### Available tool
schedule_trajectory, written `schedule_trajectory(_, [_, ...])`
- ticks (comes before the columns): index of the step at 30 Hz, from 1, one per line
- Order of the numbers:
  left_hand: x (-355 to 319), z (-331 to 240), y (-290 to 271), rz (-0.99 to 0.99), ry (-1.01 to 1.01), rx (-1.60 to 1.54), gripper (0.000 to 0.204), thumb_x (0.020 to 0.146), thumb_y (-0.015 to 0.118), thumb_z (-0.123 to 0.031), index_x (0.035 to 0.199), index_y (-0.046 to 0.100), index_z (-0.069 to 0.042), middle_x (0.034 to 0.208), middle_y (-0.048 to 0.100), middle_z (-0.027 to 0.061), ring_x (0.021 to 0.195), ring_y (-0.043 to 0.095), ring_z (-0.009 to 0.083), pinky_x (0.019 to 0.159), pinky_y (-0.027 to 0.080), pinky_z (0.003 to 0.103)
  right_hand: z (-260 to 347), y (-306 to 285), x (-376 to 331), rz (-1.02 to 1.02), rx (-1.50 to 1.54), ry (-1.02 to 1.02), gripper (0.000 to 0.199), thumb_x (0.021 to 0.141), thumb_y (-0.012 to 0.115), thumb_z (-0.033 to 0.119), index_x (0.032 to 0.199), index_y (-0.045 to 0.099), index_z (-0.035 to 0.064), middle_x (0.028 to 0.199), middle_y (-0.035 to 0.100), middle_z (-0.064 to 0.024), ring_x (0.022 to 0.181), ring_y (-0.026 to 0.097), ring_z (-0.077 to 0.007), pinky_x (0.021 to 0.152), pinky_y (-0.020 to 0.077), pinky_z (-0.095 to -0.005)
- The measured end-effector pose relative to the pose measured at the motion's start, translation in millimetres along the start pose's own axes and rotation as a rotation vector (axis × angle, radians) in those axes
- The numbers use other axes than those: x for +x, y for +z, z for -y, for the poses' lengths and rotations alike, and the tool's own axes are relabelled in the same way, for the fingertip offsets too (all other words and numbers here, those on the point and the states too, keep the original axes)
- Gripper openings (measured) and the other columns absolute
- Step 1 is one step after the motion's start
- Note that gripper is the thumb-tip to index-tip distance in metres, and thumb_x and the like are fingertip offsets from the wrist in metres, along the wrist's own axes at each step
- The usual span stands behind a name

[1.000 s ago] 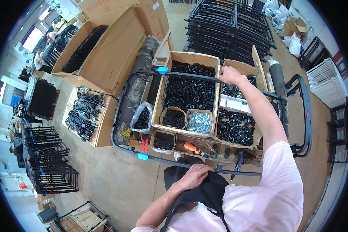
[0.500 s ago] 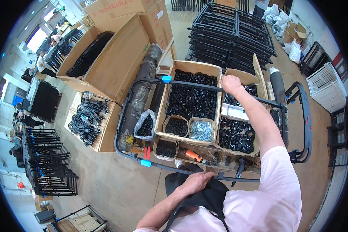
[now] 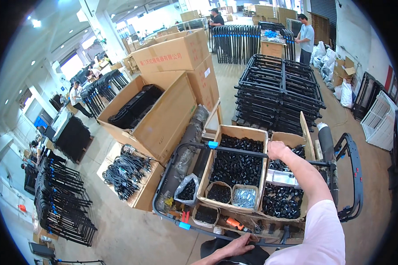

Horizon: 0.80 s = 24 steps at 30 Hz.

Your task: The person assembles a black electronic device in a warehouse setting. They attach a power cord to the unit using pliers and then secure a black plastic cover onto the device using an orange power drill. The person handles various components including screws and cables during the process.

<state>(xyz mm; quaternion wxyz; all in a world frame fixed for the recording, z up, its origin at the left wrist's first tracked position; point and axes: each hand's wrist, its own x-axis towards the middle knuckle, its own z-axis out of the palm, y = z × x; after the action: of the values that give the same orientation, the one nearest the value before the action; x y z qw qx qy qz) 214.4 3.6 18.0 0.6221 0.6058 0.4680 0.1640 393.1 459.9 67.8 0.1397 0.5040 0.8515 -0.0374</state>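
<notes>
A large black tubular metal frame [image 3: 241, 150] with blue clips lies over the boxes of the workbench. My right hand [image 3: 277, 150] is closed around its far rail. At the near rail, close to my body, my left hand [image 3: 239, 245] is curled onto it, the fingertips partly hidden. Beneath the frame sits a cardboard box [image 3: 227, 206] of small black parts [image 3: 236, 163]. Inside it stand a small tub of black pieces [image 3: 219, 193] and a tub of silver screws [image 3: 244, 197]. My right forearm crosses a second box of black parts [image 3: 282, 201].
An orange power tool [image 3: 235, 223] and red-handled tool [image 3: 185, 217] lie near the bench's front edge. Coiled black cables [image 3: 127, 170] rest at left, beside tall cartons [image 3: 163, 119]. Stacked black frames [image 3: 278, 88] stand beyond the bench. Several people work farther off, one [image 3: 305, 37] at back right.
My view has tilted up, so the bench sits lower in the picture and more of the hall and people show. Both hands remain on the black frame.
</notes>
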Motion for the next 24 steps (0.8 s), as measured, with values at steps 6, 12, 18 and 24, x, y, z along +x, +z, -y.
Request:
schedule_trajectory(6, [-11.9, -5.0, -8.5, 0.070, -0.001, 0.158, 0.037, 0.103, 0.065, -0.018, 0.138, 0.060, -0.009, 0.128, 0.066, 0.0204, 0.122, 0.063, 0.0358, 0.105, 0.051, 0.044, 26.6, -20.6, -12.3, -0.066, 0.023, 0.093, 0.049, 0.099, 0.060, 0.048, 0.108, 0.082, 0.0060, 0.117, 0.079, -0.0186, 0.113, 0.076, -0.0347, 0.098, 0.0591, -0.0477])
schedule_trajectory(12, [0.4, -22.7, -10.3, 0.227, -0.117, 0.233, 0.036, 0.108, 0.054, -0.023, 0.143, 0.060, -0.019, 0.132, 0.070, 0.0188, 0.125, 0.066, 0.0394, 0.105, 0.052, 0.047, 3.3, 4.5, 2.9, -0.103, 0.012, 0.129, 0.045, 0.095, 0.062, 0.043, 0.105, 0.082, 0.0037, 0.114, 0.080, -0.0200, 0.108, 0.078, -0.0336, 0.092, 0.0614, -0.0465])
schedule_trajectory(18, [4.9, -9.8, -6.5, 0.221, 0.005, 0.210, 0.036, 0.110, 0.053, -0.029, 0.145, 0.060, -0.018, 0.133, 0.071, 0.0172, 0.124, 0.067, 0.0392, 0.107, 0.052, 0.047, 14.3, -8.5, -3.3, -0.002, -0.105, 0.051, 0.062, 0.103, 0.056, 0.060, 0.121, 0.079, 0.0049, 0.117, 0.080, -0.0155, 0.112, 0.077, -0.0321, 0.091, 0.0606, -0.0456])
schedule_trajectory(24, [6.4, -2.4, -0.3, 0.149, -0.012, 0.152, 0.042, 0.110, 0.058, -0.031, 0.149, 0.055, -0.015, 0.140, 0.068, 0.0178, 0.130, 0.064, 0.0374, 0.110, 0.050, 0.046, 39.3, -32.5, -26.8, 0.011, -0.126, 0.027, 0.063, 0.096, 0.061, 0.063, 0.115, 0.082, 0.0067, 0.118, 0.081, -0.0111, 0.109, 0.078, -0.0305, 0.091, 0.0607, -0.0441])
